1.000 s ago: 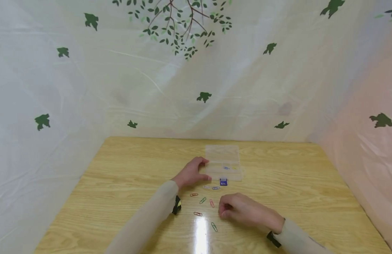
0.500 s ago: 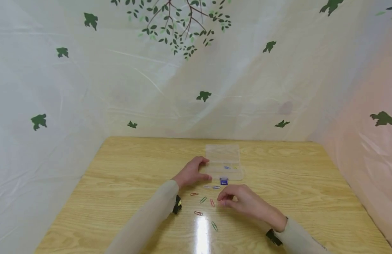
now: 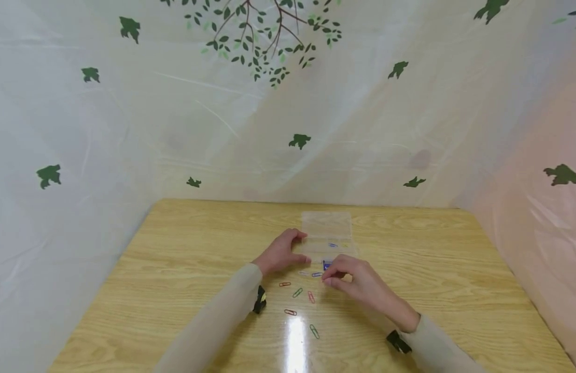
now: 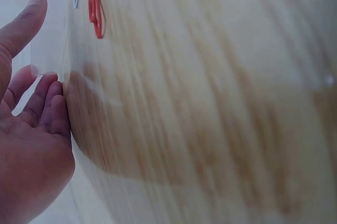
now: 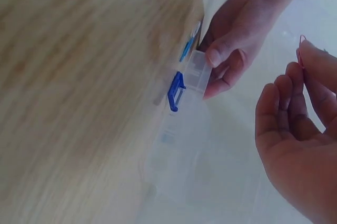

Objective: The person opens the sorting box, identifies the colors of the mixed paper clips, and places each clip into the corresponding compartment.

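A clear plastic compartment box (image 3: 326, 224) lies with its lid raised toward the back, a blue and a yellow paper clip inside. My left hand (image 3: 282, 253) grips its left end, thumb at the front corner and fingers behind, as the right wrist view also shows. My right hand (image 3: 357, 280) pinches a pinkish-red paper clip (image 5: 301, 51) between thumb and index finger. It hovers just in front of the box, partly covering the blue latch (image 5: 175, 91) in the head view.
Several loose paper clips lie in front of the box: a red clip (image 3: 290, 312), a green clip (image 3: 314, 331), a pink clip (image 3: 311, 297) and a blue clip (image 3: 317, 274) among them. A patterned curtain (image 3: 241, 129) surrounds the wooden table (image 3: 199, 228).
My right hand has risen from beside the loose clips and moved away from me toward the box's front. The left hand has stayed at the box.
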